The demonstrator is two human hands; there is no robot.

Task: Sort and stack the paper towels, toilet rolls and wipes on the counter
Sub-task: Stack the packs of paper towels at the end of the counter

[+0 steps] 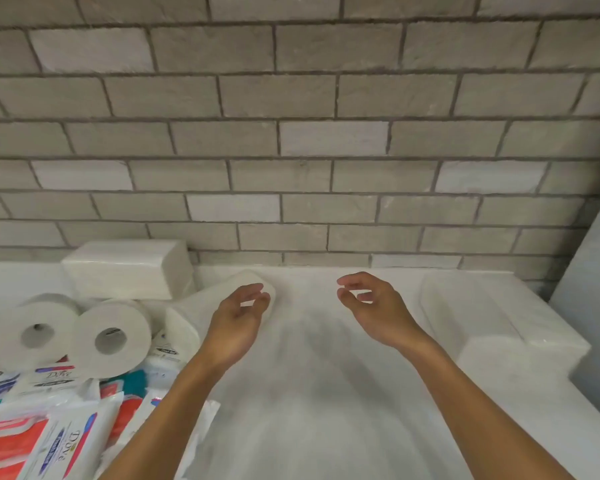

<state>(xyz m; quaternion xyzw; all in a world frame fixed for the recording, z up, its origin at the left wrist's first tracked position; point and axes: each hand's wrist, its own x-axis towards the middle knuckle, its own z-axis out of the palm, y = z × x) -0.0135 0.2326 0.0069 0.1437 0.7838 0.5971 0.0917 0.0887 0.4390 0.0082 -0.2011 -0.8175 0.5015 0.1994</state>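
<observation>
My left hand (238, 320) hovers above the white counter (312, 393), fingers loosely curled and holding nothing, just in front of a wrapped pack of paper towels (201, 306) lying on its side. My right hand (371, 306) hangs empty over the counter's middle, fingers relaxed. Two toilet rolls (70, 336) stand on edge at the left. A wrapped block of folded paper towels (129, 268) sits against the wall behind them. Packs of wipes (59, 441), white, red and teal, lie heaped at the lower left. More wrapped paper towel packs (492, 317) are stacked at the right.
A grey brick wall (298, 133) runs along the back of the counter. A pale panel (593, 271) closes off the right side. The counter's surface stretches between the left heap and the right stack.
</observation>
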